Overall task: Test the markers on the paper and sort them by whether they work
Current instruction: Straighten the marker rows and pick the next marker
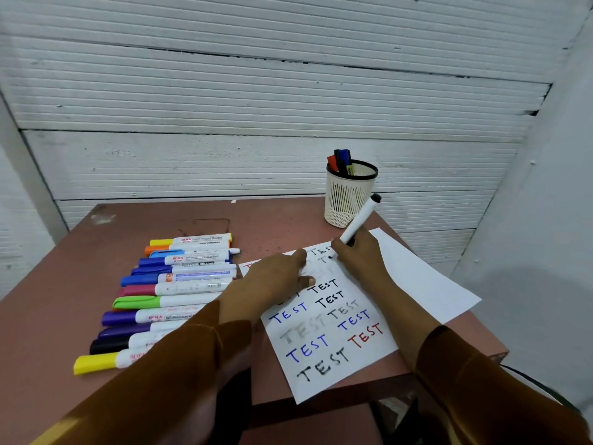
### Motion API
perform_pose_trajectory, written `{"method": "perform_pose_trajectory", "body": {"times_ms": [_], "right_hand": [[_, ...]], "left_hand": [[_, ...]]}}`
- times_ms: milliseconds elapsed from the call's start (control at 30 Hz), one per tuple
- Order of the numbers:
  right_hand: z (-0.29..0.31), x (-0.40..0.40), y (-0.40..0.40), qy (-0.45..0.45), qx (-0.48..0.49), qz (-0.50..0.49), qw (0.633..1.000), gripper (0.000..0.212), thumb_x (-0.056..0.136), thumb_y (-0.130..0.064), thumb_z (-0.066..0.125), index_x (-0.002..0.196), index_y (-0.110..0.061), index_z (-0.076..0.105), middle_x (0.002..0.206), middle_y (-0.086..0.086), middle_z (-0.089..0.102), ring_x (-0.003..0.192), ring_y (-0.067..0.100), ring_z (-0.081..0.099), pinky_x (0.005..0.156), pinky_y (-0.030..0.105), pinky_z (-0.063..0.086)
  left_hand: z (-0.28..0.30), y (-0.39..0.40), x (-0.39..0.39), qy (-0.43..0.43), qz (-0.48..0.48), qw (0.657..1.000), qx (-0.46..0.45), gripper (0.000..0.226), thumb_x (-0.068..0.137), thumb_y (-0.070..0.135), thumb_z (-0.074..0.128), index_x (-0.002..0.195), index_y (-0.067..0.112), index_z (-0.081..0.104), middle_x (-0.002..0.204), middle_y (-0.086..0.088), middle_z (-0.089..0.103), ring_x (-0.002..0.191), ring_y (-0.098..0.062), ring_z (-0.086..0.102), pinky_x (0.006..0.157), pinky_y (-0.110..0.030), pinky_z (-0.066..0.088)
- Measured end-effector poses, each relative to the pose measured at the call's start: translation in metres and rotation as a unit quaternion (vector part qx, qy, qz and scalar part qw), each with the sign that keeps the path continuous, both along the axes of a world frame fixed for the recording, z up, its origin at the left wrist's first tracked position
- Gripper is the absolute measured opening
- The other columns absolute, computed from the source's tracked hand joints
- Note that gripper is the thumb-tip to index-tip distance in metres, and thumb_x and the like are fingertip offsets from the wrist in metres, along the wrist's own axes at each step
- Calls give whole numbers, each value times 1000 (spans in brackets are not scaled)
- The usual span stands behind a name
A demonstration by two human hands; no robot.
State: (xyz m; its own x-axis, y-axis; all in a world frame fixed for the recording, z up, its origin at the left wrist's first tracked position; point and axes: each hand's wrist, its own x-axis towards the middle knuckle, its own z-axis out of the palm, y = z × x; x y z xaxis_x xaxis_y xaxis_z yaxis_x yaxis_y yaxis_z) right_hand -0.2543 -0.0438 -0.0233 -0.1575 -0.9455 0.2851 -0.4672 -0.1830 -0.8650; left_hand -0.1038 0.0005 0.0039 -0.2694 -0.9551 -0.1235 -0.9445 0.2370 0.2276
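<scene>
Right hand point(356, 255) pinches a white marker point(359, 220) with a black end, tip down on the paper point(417, 284) near its far edge, barrel tilted up toward the cup. Left hand point(272, 277) lies flat with fingers spread and straight, pressing the paper down just left of the marker tip. Paper sits at an angle on the reddish tabletop point(64, 316), its near corner hanging over the edge; rows of "TEST" on it in black, blue, red and faint grey. Left of the paper, a row of capped markers point(173, 284) lies side by side on the tabletop, caps pointing left: yellow, orange, blues, pink, green, purples, black, yellow. Far right of the tabletop, behind the paper, a white slotted cup point(348, 200) with a black rim holds a few markers upright, with red, black and blue caps showing. Brown sleeves on both arms.
</scene>
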Motion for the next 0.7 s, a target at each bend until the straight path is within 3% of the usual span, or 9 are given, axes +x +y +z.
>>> {"method": "perform_pose_trajectory", "body": {"times_ms": [167, 333, 700], "right_hand": [[0, 0, 0, -5, 1, -7, 1000, 27, 79, -6, 60, 64, -16, 39, 61, -1, 44, 57, 11, 42, 55, 23, 34], [-1, 0, 0, -5, -4, -2, 1000, 25, 81, -7, 60, 65, -17, 43, 65, 2, 50, 63, 17, 49, 62, 29, 40], [-1, -2, 1, 22, -21, -25, 999, 22, 81, -7, 60, 69, -12, 43, 62, -2, 45, 56, 7, 43, 52, 19, 32]], "left_hand": [[-1, 0, 0, 2, -1, 1000, -4, 42, 95, 42, 45, 127, 16, 37, 108, -12, 59, 80, -17, 44, 66, -28, 34], [-1, -1, 1, 4, -3, 1000, -3, 43, 94, 43, 45, 127, 16, 37, 109, -12, 59, 80, -18, 45, 67, -29, 35], [-1, 0, 0, 0, -3, 1000, 0, 43, 94, 43, 45, 127, 16, 37, 108, -13, 59, 79, -17, 46, 66, -28, 35]]}}
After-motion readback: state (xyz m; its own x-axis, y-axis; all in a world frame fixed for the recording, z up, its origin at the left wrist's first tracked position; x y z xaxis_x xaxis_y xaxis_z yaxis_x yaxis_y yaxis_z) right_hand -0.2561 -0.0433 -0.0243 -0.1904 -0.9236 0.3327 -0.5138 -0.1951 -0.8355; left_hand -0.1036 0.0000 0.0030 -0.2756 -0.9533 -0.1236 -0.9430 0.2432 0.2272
